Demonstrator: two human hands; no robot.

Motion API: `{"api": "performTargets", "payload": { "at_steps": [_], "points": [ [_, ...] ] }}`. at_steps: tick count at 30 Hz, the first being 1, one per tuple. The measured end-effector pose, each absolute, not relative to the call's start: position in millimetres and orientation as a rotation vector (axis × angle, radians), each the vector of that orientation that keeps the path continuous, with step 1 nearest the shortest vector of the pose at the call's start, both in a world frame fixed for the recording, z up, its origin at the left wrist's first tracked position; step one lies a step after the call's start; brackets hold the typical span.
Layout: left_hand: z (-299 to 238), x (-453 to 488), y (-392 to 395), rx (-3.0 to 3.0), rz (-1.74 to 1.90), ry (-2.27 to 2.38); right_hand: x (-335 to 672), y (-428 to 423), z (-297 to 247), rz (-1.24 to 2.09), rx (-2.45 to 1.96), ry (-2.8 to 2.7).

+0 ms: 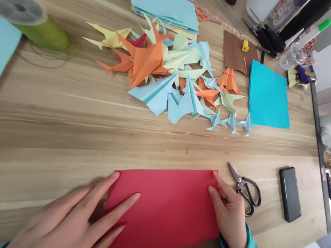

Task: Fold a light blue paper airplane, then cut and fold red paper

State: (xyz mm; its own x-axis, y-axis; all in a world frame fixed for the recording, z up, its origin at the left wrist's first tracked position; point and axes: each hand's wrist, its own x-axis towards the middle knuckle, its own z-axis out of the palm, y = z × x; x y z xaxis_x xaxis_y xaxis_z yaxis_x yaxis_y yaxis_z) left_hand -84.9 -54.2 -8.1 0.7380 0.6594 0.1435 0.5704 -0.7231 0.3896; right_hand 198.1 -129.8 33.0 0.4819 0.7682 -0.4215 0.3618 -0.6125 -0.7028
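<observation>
A red sheet of paper (166, 213) lies on the wooden table in front of me; whether it is folded in layers I cannot tell. My left hand (80, 215) rests on its left side with the fingers spread, one fingertip at the top left corner. At the top right corner, my right hand (228, 213) grips the edge, two fingertips close together and the other fingers curled under. Just beyond that hand lie scissors (245, 188) with black handles.
Folded paper figures (150, 60) in orange, blue, green and yellow are heaped at the back. Around them are light blue sheets (163, 3), a turquoise sheet (270, 97), a brown sheet (236, 51) and a green thread spool (44, 29). A phone (289, 193) lies near the right edge.
</observation>
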Motion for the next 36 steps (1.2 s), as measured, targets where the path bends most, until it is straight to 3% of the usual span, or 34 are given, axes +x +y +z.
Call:
{"api": "performTargets", "payload": {
  "at_steps": [11, 16, 31, 36],
  "points": [
    [23.6, -63.4, -59.9, 2.709, 0.295, 1.088, 210.1, -131.7, 35.5, 0.839, -2.32, -1.022],
    [23.5, -64.0, -62.1, 2.634, 0.325, 1.141, 220.5, -134.5, 28.8, 0.798, -2.529, -1.068],
    [23.3, -61.6, -62.1, 2.669, 0.381, 1.143, 211.1, -125.6, 42.6, 0.585, -2.554, -1.575],
    [21.1, -57.1, -62.0, 2.768, 0.451, 1.155, 199.3, -119.1, 58.4, 0.285, -2.725, -1.863]
  ]
}}
